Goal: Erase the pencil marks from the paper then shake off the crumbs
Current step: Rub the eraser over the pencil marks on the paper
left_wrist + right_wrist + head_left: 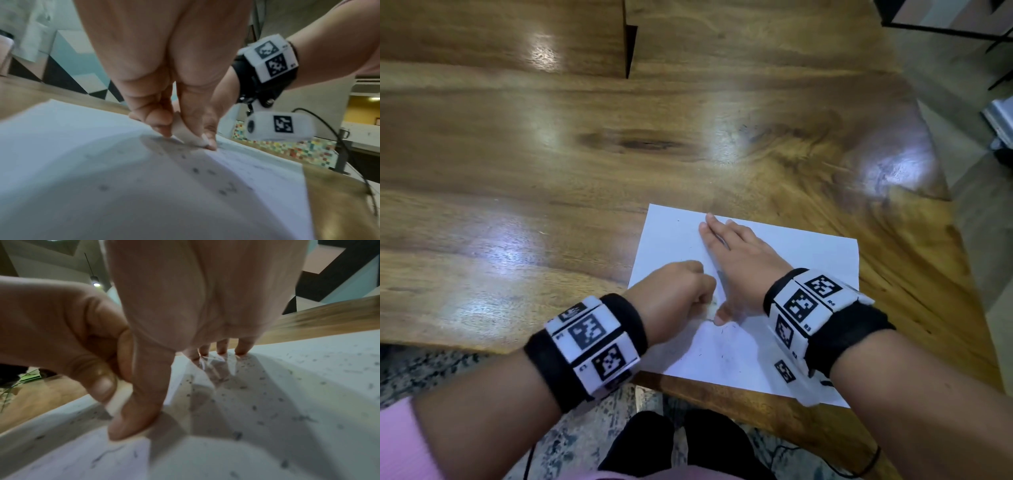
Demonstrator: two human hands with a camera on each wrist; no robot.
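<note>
A white sheet of paper [784, 260] lies on the wooden table near its front right edge. My left hand [681, 294] pinches a small white eraser [711, 306], whose tip touches the sheet [82, 162] in the left wrist view. That eraser [185, 134] shows between thumb and fingers, and the eraser [119, 395] appears again beside my right thumb. My right hand [736, 253] lies flat on the paper with straight fingers [222, 348] holding it down. Dark eraser crumbs [255, 407] and faint pencil marks [102, 456] are scattered over the sheet [308, 386].
The wooden table [585, 154] stretches far and left of the paper. Its curved edge [945, 205] runs close along the right side of the sheet. A slot [630, 44] cuts into the far tabletop. Patterned floor [431, 370] shows below the near edge.
</note>
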